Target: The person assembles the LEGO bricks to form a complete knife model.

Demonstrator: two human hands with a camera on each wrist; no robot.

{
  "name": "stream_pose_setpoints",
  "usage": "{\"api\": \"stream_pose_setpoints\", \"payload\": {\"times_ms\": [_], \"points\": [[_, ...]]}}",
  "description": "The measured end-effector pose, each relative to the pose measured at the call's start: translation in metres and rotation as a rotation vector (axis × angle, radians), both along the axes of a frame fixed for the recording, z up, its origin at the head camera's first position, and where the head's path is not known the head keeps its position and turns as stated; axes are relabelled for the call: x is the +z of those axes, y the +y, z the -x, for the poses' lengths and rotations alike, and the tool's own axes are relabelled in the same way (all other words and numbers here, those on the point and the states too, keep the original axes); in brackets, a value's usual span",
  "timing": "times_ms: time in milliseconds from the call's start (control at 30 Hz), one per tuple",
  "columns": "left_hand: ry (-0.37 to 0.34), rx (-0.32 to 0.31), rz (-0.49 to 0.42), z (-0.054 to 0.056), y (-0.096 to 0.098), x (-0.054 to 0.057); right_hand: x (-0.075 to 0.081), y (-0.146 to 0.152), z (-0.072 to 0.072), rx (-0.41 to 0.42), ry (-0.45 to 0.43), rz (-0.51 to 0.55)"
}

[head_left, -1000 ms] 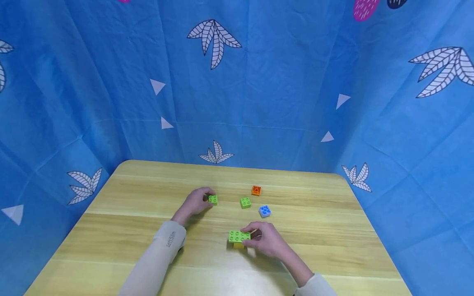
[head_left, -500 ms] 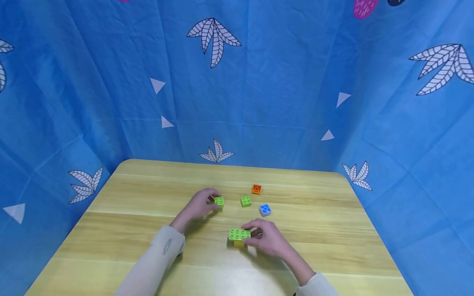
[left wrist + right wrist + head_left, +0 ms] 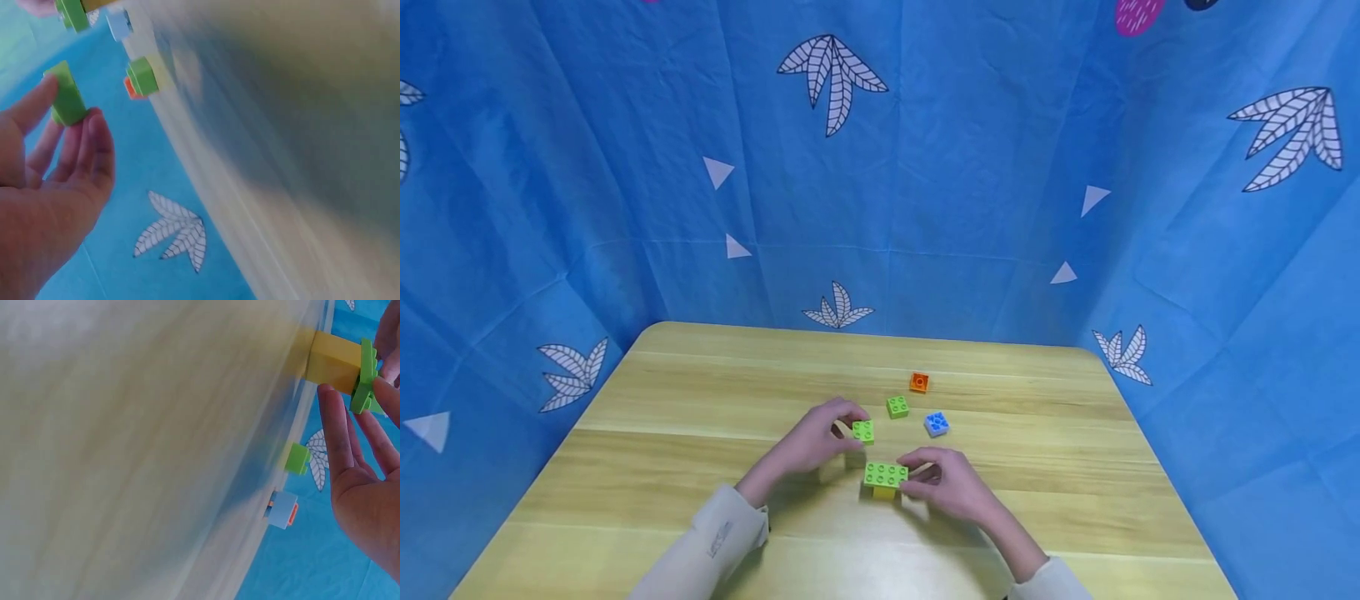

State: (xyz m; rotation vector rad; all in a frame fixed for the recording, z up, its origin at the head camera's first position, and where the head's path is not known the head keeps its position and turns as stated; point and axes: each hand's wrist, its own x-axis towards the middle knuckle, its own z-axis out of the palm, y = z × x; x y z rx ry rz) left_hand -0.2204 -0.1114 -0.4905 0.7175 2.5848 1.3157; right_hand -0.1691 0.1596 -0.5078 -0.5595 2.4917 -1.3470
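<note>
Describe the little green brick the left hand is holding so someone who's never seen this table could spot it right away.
On the wooden table, look near the middle, just ahead of the flat green plate on a yellow block that the right hand steadies. The small green brick is pinched in the left hand fingertips. Another green brick looks alike, but it lies untouched on the table.

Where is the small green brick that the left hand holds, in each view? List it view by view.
Head: small green brick at centre, pinched by the left hand, above the table.
Left wrist: upper left, between fingertips.
Right wrist: not clearly in it; the green brick there sits loose on the table.
Shared landmark: the green plate on the yellow brick, touched by the right hand.
</note>
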Motion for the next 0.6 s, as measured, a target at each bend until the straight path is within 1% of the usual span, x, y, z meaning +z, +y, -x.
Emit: {"api": "stream_pose_setpoints", "payload": {"times_ms": [167, 267, 433, 600], "points": [[-0.037, -0.057, -0.012, -0.014, 0.006, 0.002, 0.001, 0.0, -0.002, 0.015, -0.037, 0.042], [-0.059, -0.077, -0.016, -0.02, 0.01, 0.003, 0.001, -0.001, -0.002, 0.017, -0.044, 0.057], [-0.052, -0.102, -0.002, -0.027, 0.015, 0.002, 0.0, -0.001, -0.001, 0.015, -0.018, 0.045], [-0.025, -0.116, 0.015, -0.031, 0.018, -0.001, 0.001, -0.002, -0.002, 0.013, -0.006, 0.03]]}}
